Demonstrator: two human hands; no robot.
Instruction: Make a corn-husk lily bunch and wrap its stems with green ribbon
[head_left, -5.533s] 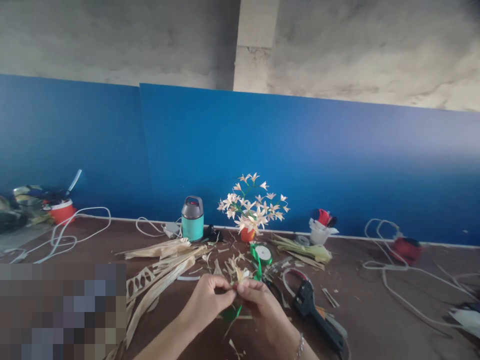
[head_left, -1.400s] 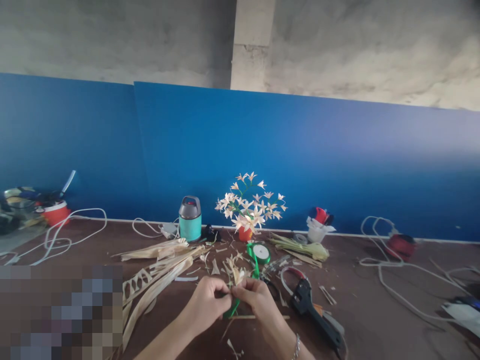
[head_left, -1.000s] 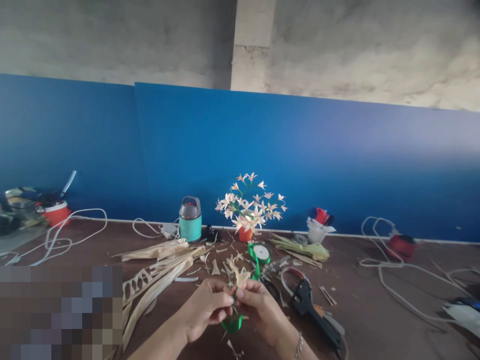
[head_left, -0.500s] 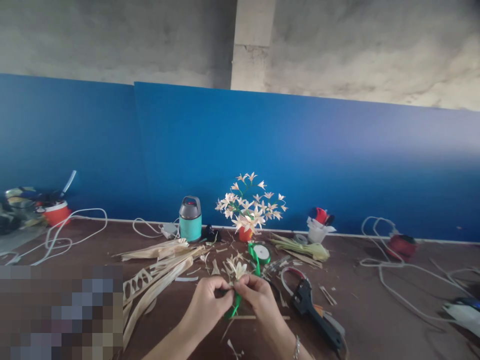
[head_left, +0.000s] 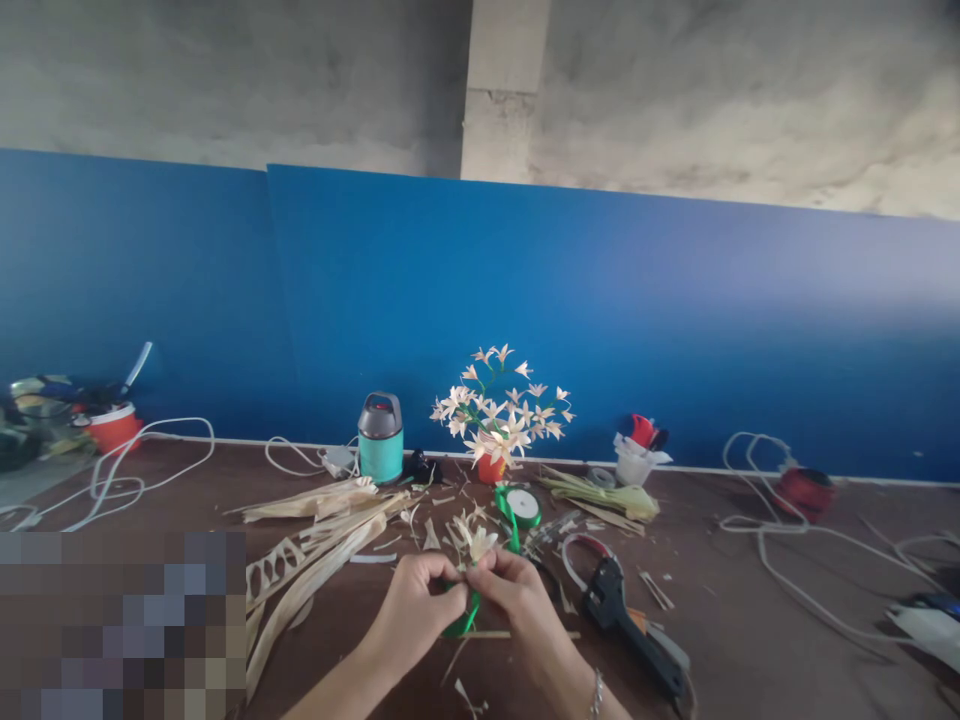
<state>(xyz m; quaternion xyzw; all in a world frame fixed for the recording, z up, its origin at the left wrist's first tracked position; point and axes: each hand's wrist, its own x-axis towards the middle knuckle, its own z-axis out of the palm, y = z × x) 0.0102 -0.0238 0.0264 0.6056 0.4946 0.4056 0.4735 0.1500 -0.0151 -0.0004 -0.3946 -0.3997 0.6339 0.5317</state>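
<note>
Both hands meet low in the middle of the view, pinching the base of a cream artificial flower [head_left: 480, 541]. My left hand [head_left: 426, 603] has thumb and forefinger pressed together at the stem, close to a green ribbon [head_left: 473, 612] that hangs below. From the other side my right hand [head_left: 517, 598] pinches just under the petals; a bracelet circles that wrist. The fingers hide the stem itself. Behind the hands lies a green ribbon spool [head_left: 523, 506] with a white centre. Beyond it stands a bunch of cream flowers [head_left: 504, 432] in a red pot [head_left: 491, 468].
A black glue gun [head_left: 634, 630] lies right of my hands. Dried husk strips [head_left: 330, 545] spread to the left. Farther back are a teal canister [head_left: 381, 450], a white cup of tools [head_left: 634, 462] and a green-tinged husk bundle [head_left: 611, 495]. White cables [head_left: 817, 602] trail at right.
The small flower has tilted slightly to the right at my fingertips. The green ribbon below has shifted a little. Both hands keep nearly the same place and grip.
</note>
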